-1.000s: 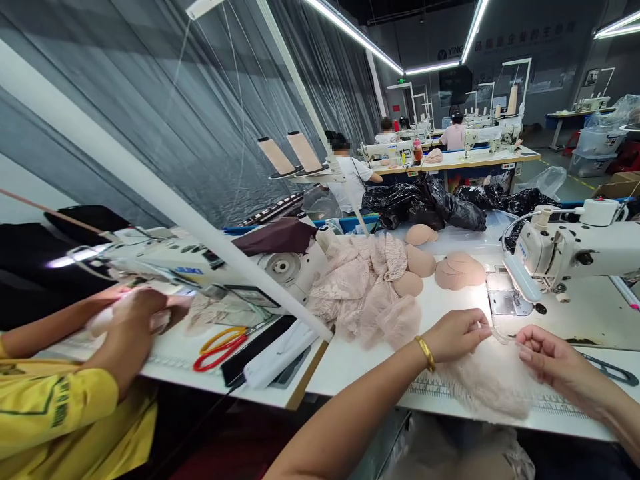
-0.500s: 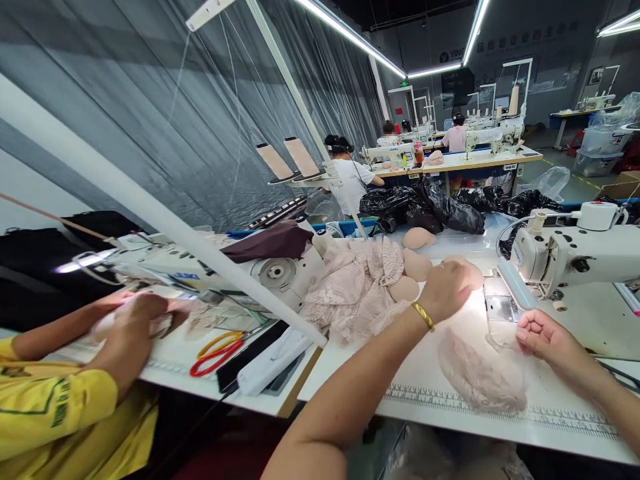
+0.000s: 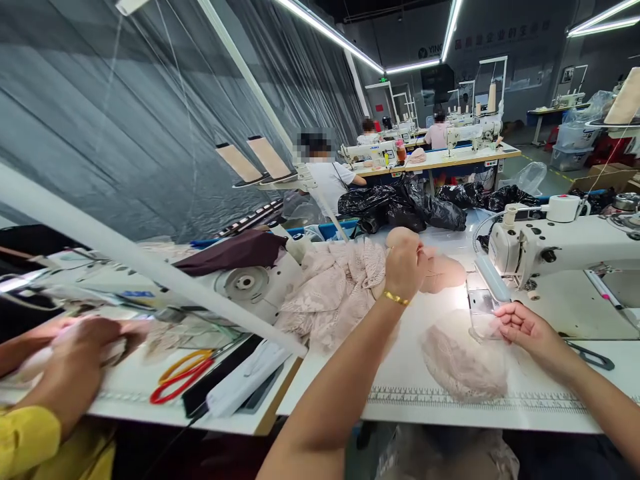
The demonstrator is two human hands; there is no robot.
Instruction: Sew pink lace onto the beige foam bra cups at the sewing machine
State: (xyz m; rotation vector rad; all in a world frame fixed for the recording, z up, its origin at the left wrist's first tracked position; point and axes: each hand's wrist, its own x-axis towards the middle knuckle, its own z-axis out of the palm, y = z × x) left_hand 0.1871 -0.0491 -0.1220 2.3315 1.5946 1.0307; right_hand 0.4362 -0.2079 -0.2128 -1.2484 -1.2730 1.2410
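Head-worn view, forward and downward

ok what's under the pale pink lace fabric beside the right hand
The pale pink lace fabric lies on the white tabletop, its near edge reaching the printed black ruler markings; anything directly beneath the fabric is covered from view.

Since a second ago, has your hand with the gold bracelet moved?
Yes. Against the metal sewing plate, the left hand has moved left and farther back, over to the beige cups.
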